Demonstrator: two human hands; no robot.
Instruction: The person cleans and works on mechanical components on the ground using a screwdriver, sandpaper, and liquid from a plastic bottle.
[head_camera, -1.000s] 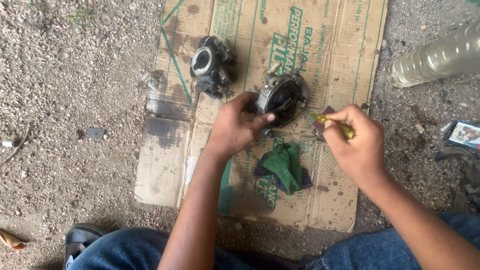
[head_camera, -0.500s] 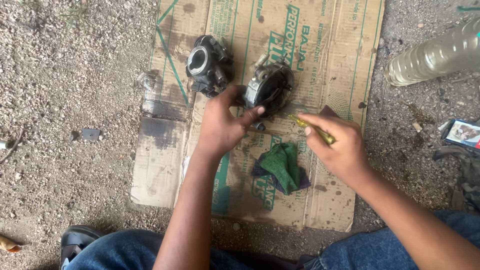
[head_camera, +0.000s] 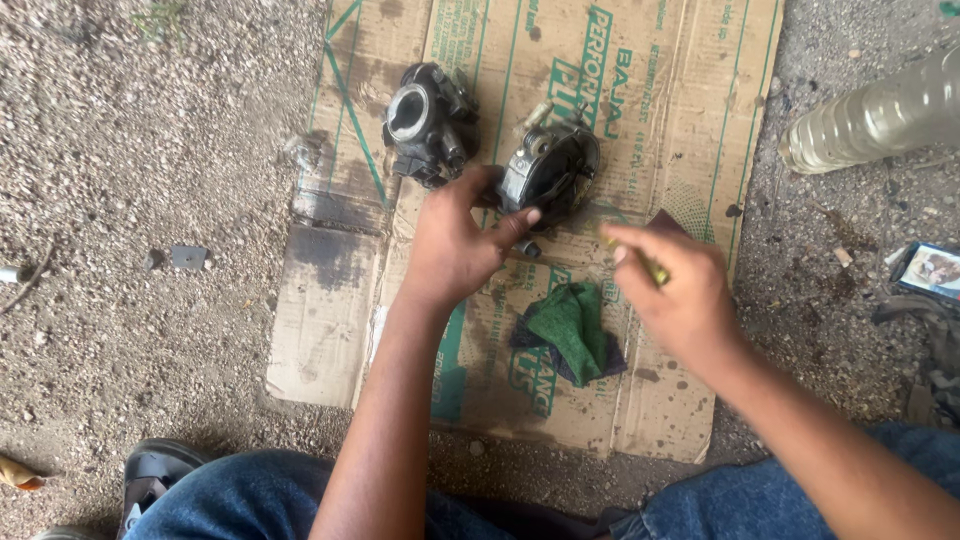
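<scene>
Carburetor part (head_camera: 550, 172) — dark, greasy (round) | left hand (head_camera: 455, 245) grips it | right hand (head_camera: 675, 290) pinches yellow tool (head_camera: 652, 268)

Two carburettor bodies (head_camera: 432, 120) (head_camera: 550, 172) side by side on cardboard (head_camera: 330, 330); rag (head_camera: 570, 330) nearer; bottle (head_camera: 880, 115) right.

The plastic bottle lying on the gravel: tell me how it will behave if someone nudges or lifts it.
The plastic bottle lies on its side and looks round, so a nudge would probably set it rolling, though the rough gravel may stop it soon. It seems to hold pale liquid, so it is likely heavier than it looks. Its ribbed wall should give some grip.
</scene>
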